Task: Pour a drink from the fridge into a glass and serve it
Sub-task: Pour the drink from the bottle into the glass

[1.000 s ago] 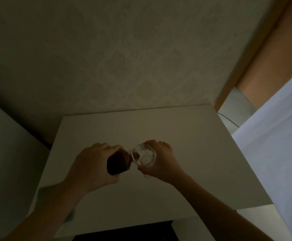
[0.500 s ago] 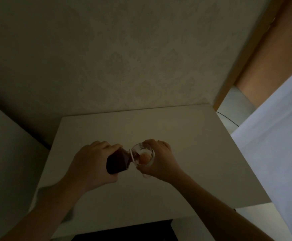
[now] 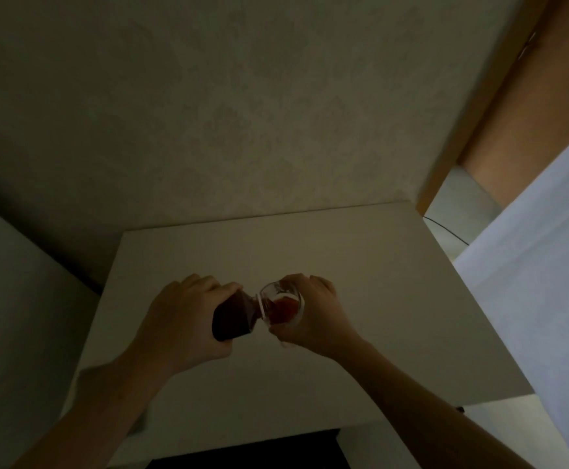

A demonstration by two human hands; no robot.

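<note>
My left hand (image 3: 185,319) grips a dark bottle (image 3: 232,316) of reddish-brown drink, tipped to the right so its white-rimmed mouth touches the rim of a clear glass (image 3: 283,308). My right hand (image 3: 313,316) wraps around that glass from the right and holds it tilted toward the bottle. Red liquid lies in the bottom of the glass. Both are held just above a white flat top (image 3: 344,265).
The white top meets a pale patterned wall (image 3: 242,113) behind. A white panel (image 3: 540,265) rises at the right, with a wooden door frame (image 3: 472,113) and a thin dark cable (image 3: 445,228) beyond. A dark opening (image 3: 242,451) lies below the front edge.
The glass was clear and empty a second ago; red drink now lies in it. Both hands have stayed in almost the same place.
</note>
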